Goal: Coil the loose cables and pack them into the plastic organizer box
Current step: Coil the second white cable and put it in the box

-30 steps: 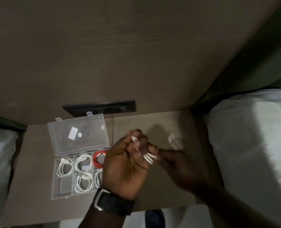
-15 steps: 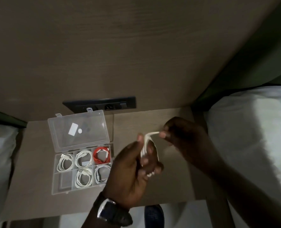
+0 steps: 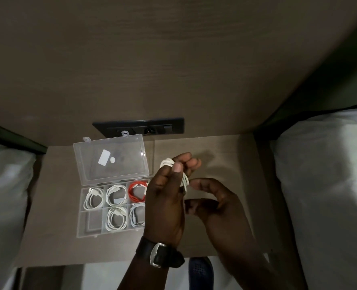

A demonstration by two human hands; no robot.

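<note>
My left hand (image 3: 167, 197) is raised over the nightstand (image 3: 219, 164), with a white cable (image 3: 169, 163) wound in loops around its fingers and the thumb pressed on it. My right hand (image 3: 215, 204) hovers just right of it, fingers curled and apart, holding nothing that I can see. The clear plastic organizer box (image 3: 89, 227) lies open to the left, its lid (image 3: 110, 160) tilted back. Four compartments hold white coiled cables (image 3: 115, 218), one holds a red coiled cable (image 3: 136, 191), and the front-left compartment is empty.
A black socket panel (image 3: 140, 128) sits in the wooden wall behind the box. White bedding lies at the left (image 3: 4, 195) and right (image 3: 324, 185) of the nightstand. A dark blue shoe (image 3: 199, 271) shows on the floor below the front edge.
My right hand has let go of the cable end it was pulling up and dropped lower beside the left hand. The cable now sits fully looped around my left fingers.
</note>
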